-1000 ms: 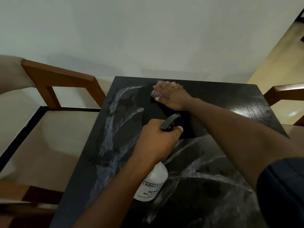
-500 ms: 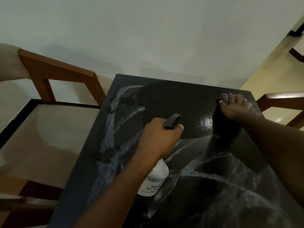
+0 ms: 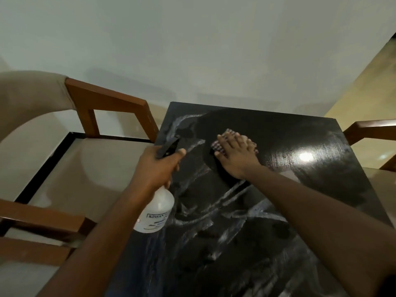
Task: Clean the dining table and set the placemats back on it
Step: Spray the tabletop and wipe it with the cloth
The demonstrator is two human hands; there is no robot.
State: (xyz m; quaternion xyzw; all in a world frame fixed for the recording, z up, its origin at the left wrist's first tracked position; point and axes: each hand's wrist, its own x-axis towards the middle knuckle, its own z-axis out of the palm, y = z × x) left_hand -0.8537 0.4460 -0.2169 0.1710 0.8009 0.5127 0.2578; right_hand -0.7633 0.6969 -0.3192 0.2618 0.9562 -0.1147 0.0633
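The black dining table point(image 3: 310, 172) carries white streaks of spray across its near and left parts, while a wiped dark patch lies at the far middle. My right hand point(image 3: 236, 155) presses a checked cloth point(image 3: 218, 146) flat on the far middle of the table, fingers straight. My left hand point(image 3: 156, 166) grips a white spray bottle point(image 3: 156, 213) by its black trigger head, held over the table's left edge. No placemat is in view.
A wooden chair with a beige seat point(image 3: 85, 168) stands close against the table's left side. Another wooden chair arm point(image 3: 368, 127) shows at the right edge. A pale wall runs behind the table's far edge.
My right hand has swept the cloth from the far right corner back to the far middle. My left hand with the bottle has shifted left, toward the table's left edge.
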